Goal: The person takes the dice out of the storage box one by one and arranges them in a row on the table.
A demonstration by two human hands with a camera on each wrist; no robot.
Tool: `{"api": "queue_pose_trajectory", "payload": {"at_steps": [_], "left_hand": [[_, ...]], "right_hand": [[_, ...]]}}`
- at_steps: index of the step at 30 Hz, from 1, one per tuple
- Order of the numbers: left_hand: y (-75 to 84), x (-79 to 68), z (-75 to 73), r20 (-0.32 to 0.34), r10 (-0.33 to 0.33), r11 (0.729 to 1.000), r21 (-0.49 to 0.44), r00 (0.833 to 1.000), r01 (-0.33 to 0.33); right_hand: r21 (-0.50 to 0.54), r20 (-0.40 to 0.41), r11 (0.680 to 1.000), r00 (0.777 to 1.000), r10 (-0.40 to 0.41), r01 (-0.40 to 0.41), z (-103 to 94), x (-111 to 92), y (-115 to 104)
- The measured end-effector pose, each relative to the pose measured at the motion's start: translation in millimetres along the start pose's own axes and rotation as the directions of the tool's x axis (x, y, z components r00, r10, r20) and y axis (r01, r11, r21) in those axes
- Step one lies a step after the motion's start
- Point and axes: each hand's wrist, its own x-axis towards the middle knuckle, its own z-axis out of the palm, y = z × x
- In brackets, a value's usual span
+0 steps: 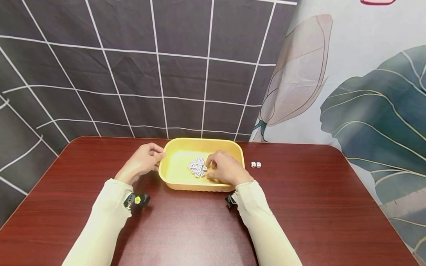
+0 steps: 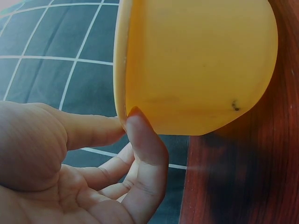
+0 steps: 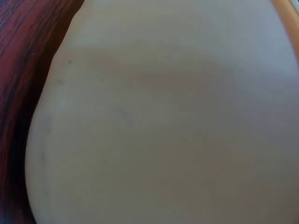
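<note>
A yellow plastic basin (image 1: 169,181) stands on the table, and several white dice (image 1: 197,166) are clustered inside it. My left hand (image 1: 144,162) pinches the basin's left rim between thumb and index finger, as the left wrist view shows with the basin wall (image 2: 201,65) up close. Over the right side of the basin, my right hand (image 1: 227,167) reaches in with bent fingers. Its thumb and fingertips are spread apart beside the nearest dice, and no die shows in its grasp. The basin's outer wall (image 3: 159,130) fills the right wrist view, hiding that hand.
Two more dice (image 1: 256,164) sit side by side on the reddish-brown table (image 1: 195,230), right of the basin. A dark cloth with white grid lines (image 1: 130,75) hangs behind the table. To its right is a leaf-patterned cloth (image 1: 375,115).
</note>
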Motion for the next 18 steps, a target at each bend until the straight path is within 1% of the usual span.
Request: {"api": "queue_pose_trajectory", "payload": {"at_steps": [8, 18], "left_hand": [[0.9, -1.5, 0.3, -0.005, -0.005, 1.000, 0.004, 1.000, 0.005], [0.3, -1.3, 0.7, -0.005, 0.001, 1.000, 0.010, 1.000, -0.001]], "right_hand": [[-0.024, 0.003, 0.999, 1.000, -0.021, 0.021, 2.5, 1.1, -1.6], [-0.033, 0.001, 0.999, 1.000, -0.014, 0.014, 7.1, 2.7, -1.4]]}}
